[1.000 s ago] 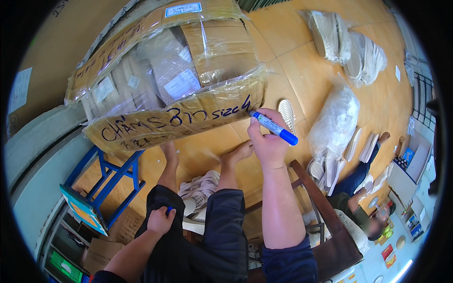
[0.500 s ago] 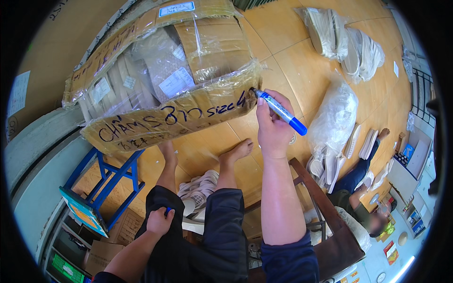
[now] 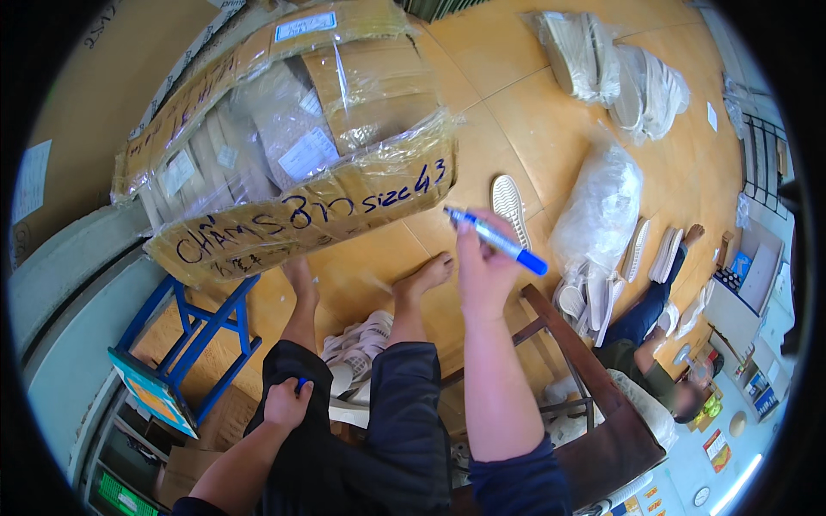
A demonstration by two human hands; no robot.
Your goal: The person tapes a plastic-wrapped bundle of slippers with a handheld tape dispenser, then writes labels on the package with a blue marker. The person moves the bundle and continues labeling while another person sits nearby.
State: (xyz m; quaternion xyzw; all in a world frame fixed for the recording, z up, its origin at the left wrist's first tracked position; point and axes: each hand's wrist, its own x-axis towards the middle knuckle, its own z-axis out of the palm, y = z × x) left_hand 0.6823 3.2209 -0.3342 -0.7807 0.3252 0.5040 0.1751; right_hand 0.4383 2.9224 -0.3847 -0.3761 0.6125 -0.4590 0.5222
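Lifted off the carton since half a second ago, the right hand now holds the blue marker in the air just right of the box's lower corner, tip aimed at the end of the handwriting, which has gained a further digit. Its fingers are pinched around the marker's barrel. The left hand has stayed on the person's left thigh, fingers curled shut over a small blue piece, only a sliver of which shows.

Nearest are the dark trousers and two bare feet on the orange tiled floor, with pale shoe soles lying between the legs. A brown wooden chair stands at the right, close by the right forearm. A blue metal stool frame stands left, under the carton.

Open tile lies between the feet and the carton's lower edge, and more stretches beyond its right corner.

The cardboard carton is large, wrapped in clear film, with dark blue handwriting along its near flap, white rectangular labels under the film and one blue-edged white label on top.

Farther right, a single white sole lies flat, beside a clear bag of soles. More bagged soles sit at the far edge. Another person sits on the floor at lower right.
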